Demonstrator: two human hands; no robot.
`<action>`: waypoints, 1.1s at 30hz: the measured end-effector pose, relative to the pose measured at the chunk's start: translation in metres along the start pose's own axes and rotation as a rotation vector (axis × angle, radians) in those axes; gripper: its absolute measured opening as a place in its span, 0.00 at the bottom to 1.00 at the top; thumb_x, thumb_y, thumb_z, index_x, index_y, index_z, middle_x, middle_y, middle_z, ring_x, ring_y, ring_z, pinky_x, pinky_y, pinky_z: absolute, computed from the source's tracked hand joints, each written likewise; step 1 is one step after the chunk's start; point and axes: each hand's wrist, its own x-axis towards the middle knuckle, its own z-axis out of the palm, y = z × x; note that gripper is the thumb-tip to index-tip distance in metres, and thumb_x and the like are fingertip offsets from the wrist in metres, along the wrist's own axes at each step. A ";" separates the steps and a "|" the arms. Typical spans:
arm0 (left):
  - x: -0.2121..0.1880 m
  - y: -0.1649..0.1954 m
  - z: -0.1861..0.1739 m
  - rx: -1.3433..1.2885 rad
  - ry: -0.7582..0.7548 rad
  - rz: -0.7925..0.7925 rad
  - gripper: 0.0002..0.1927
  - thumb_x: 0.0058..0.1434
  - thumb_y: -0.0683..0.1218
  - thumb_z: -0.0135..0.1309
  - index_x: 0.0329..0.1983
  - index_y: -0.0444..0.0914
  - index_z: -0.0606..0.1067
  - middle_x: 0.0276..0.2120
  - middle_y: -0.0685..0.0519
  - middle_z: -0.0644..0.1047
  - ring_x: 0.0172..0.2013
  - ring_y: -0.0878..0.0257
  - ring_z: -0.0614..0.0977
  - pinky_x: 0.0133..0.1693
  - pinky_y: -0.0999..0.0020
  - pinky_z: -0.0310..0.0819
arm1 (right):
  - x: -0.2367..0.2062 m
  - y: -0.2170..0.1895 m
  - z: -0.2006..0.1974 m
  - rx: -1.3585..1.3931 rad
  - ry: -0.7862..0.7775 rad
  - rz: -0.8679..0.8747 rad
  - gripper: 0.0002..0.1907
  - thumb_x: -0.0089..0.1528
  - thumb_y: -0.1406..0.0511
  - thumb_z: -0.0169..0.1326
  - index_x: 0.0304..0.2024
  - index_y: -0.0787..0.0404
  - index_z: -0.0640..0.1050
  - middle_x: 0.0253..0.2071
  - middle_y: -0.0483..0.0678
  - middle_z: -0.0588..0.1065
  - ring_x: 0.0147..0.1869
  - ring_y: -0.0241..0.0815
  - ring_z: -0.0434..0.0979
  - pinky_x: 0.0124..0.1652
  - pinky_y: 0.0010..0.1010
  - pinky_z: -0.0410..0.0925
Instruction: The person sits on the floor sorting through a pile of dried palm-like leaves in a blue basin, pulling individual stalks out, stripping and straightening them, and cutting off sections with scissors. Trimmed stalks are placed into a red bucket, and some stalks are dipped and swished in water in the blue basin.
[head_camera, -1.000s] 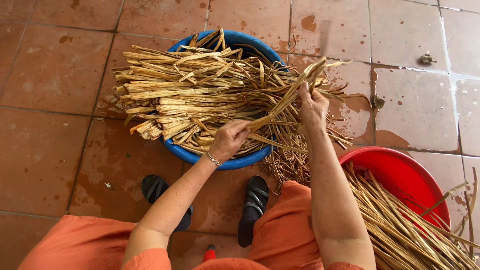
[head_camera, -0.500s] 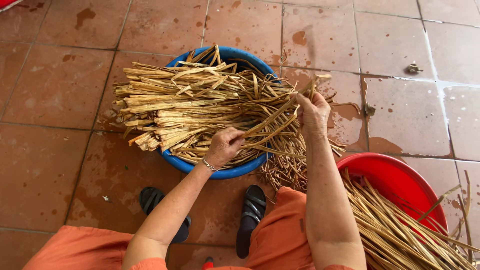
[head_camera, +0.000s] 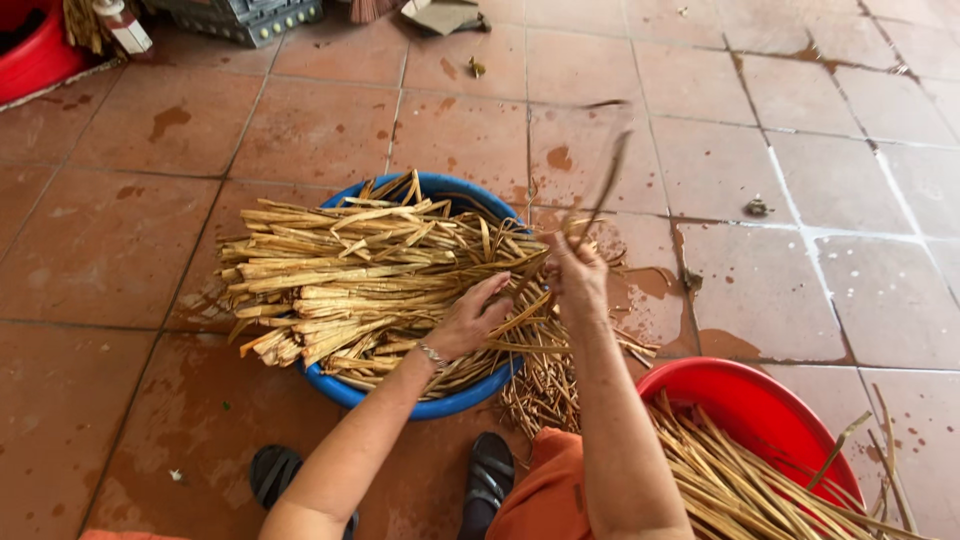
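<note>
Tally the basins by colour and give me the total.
Blue basins: 1, the blue basin heaped with dried strips under the left hand.
Red basins: 2, the red basin by the right arm, another red basin top left.
Total: 3

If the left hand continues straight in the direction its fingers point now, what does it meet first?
The left hand points up and to the right, toward the right hand. It would probably meet first the strips held between the two hands, then the right hand itself. Depth is unclear, so it might pass just beside them.
</note>
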 end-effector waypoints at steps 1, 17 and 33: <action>0.015 0.009 0.007 -0.158 0.050 -0.019 0.29 0.70 0.55 0.50 0.70 0.38 0.66 0.63 0.43 0.74 0.60 0.56 0.76 0.59 0.65 0.70 | -0.001 0.003 0.005 -0.019 -0.009 0.006 0.08 0.65 0.60 0.61 0.40 0.57 0.83 0.29 0.42 0.76 0.25 0.27 0.69 0.24 0.18 0.63; 0.022 0.009 0.030 0.248 0.100 0.113 0.19 0.62 0.47 0.40 0.20 0.35 0.75 0.22 0.44 0.78 0.22 0.52 0.79 0.30 0.59 0.73 | 0.020 0.021 -0.009 0.175 0.441 0.012 0.10 0.71 0.62 0.51 0.37 0.60 0.78 0.31 0.43 0.76 0.27 0.29 0.69 0.28 0.20 0.65; -0.034 -0.018 0.016 0.101 -0.082 -0.013 0.15 0.60 0.45 0.43 0.19 0.36 0.72 0.19 0.48 0.75 0.19 0.56 0.76 0.25 0.58 0.71 | 0.036 0.022 -0.115 0.516 0.556 -0.154 0.08 0.70 0.67 0.49 0.39 0.67 0.74 0.30 0.46 0.72 0.24 0.31 0.68 0.21 0.21 0.60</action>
